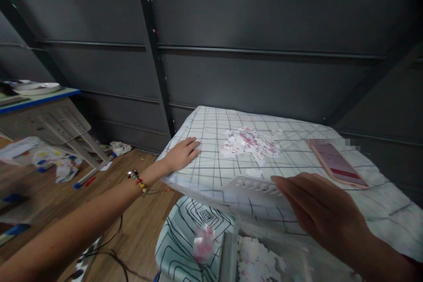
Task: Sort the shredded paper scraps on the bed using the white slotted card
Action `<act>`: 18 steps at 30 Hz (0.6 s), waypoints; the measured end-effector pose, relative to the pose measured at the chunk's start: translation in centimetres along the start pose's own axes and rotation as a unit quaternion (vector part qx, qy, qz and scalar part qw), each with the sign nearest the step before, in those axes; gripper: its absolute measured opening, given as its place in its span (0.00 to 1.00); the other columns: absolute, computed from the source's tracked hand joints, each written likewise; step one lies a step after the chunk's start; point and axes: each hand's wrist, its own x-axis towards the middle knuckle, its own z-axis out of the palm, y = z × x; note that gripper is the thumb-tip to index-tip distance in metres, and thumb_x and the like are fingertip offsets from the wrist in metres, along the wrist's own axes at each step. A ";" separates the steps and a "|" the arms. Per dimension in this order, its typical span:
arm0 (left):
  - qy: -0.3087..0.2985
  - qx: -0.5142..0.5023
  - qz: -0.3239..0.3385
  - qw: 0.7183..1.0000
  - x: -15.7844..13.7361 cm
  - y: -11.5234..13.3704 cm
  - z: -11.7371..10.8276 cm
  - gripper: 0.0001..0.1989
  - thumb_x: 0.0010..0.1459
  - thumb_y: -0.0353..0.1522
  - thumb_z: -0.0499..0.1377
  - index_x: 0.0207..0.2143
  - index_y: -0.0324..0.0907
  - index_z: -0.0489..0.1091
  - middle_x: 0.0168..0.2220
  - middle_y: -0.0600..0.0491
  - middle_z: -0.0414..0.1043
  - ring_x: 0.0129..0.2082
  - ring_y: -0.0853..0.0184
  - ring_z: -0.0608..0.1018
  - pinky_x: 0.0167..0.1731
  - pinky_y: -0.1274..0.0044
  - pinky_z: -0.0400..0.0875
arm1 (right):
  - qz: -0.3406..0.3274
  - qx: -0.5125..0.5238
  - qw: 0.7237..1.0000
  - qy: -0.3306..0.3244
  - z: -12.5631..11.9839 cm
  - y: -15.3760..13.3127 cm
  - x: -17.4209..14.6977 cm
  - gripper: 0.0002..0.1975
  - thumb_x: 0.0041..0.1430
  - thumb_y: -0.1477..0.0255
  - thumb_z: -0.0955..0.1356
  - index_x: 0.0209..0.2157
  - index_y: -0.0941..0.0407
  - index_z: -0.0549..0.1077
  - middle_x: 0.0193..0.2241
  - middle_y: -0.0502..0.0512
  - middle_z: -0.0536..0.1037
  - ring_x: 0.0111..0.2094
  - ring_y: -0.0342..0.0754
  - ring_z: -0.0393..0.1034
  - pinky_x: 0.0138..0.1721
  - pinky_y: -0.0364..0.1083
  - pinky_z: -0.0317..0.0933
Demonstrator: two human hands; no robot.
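Scraps (249,144) lie ahead, between hands; left hand (182,154) empty, palm down on cloth (211,125); right hand (322,205) holds slotted white plastic (246,186), best kept low and steady.

Can't see the right end of the white slotted piece (245,190), hidden behind the right hand (325,211). Can't read the phone (339,165) screen or any marks on the tiny paper scraps (247,144). Lose the clear box (228,253) past the bottom edge. Can't identify the blurred pink packet (204,244).
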 end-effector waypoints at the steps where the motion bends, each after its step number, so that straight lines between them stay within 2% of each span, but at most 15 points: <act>1: 0.000 -0.001 -0.003 1.000 0.0 0.0 0.0 0.24 0.65 0.41 0.41 0.54 0.35 0.62 0.58 0.42 0.60 0.59 0.60 0.62 0.57 0.68 0.55 | -0.004 0.004 1.000 0.006 -0.2 -0.3 0.2 0.13 0.54 0.84 0.62 0.40 0.61 0.69 0.25 0.53 0.72 0.26 0.43 0.63 0.29 0.45 0.58; 11: 0.001 0.007 0.002 1.000 0.0 0.0 0.1 0.23 0.65 0.40 0.41 0.54 0.35 0.62 0.58 0.41 0.60 0.58 0.60 0.62 0.57 0.68 0.55 | 0.010 -0.007 1.000 -0.009 -0.2 0.3 0.8 0.12 0.57 0.82 0.60 0.40 0.57 0.70 0.22 0.50 0.70 0.24 0.43 0.61 0.27 0.45 0.56; 15: -0.024 0.026 0.018 0.999 0.7 0.1 -0.3 0.23 0.64 0.42 0.42 0.50 0.36 0.64 0.55 0.41 0.64 0.54 0.57 0.67 0.54 0.67 0.59 | 0.040 -0.040 0.998 -0.015 0.0 3.0 0.4 0.08 0.60 0.76 0.60 0.36 0.56 0.69 0.22 0.50 0.70 0.24 0.45 0.63 0.29 0.46 0.57; 18: -0.045 0.023 0.004 0.999 2.2 0.5 -1.0 0.23 0.64 0.42 0.40 0.44 0.38 0.68 0.50 0.41 0.68 0.50 0.56 0.70 0.51 0.65 0.62 | 0.053 -0.090 0.994 0.001 0.8 5.8 0.0 0.07 0.59 0.77 0.61 0.37 0.57 0.70 0.25 0.52 0.73 0.28 0.47 0.67 0.34 0.47 0.60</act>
